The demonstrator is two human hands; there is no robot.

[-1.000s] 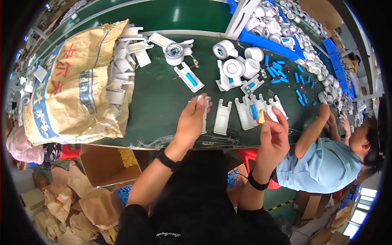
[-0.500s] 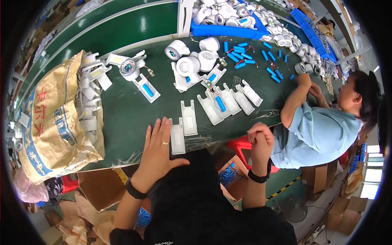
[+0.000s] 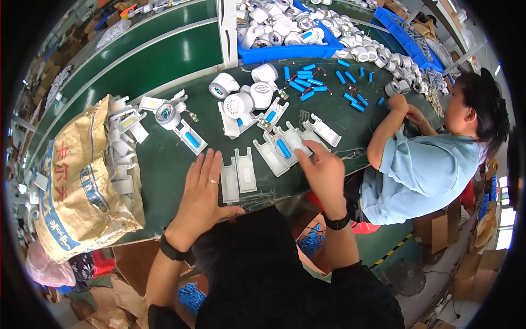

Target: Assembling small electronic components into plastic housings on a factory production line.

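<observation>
My left hand (image 3: 198, 187) lies flat on the green table, fingers stretched out and thumb spread to the side. Right beside its fingertips stands a white plastic cover (image 3: 229, 182), with a second white cover (image 3: 245, 171) next to it. My right hand (image 3: 324, 174) reaches over a row of white covers (image 3: 269, 157), its thumb and forefinger apart near the middle of the row. Whether the fingertips touch a cover is hard to tell. A blue battery (image 3: 283, 148) lies on one cover of that row. Another white cover (image 3: 325, 133) lies at the row's right end.
White round lamp heads (image 3: 239, 105) stand behind the covers, with loose blue batteries (image 3: 307, 80) to their right. A paper sack (image 3: 82, 181) of white parts is at the left. A blue bin (image 3: 290, 52) stands at the back. A co-worker (image 3: 433, 159) sits at the right.
My right hand has moved from the table's front edge forward and left over the row of covers, its fingers opening. The left hand stays flat. The whole view has shifted slightly.
</observation>
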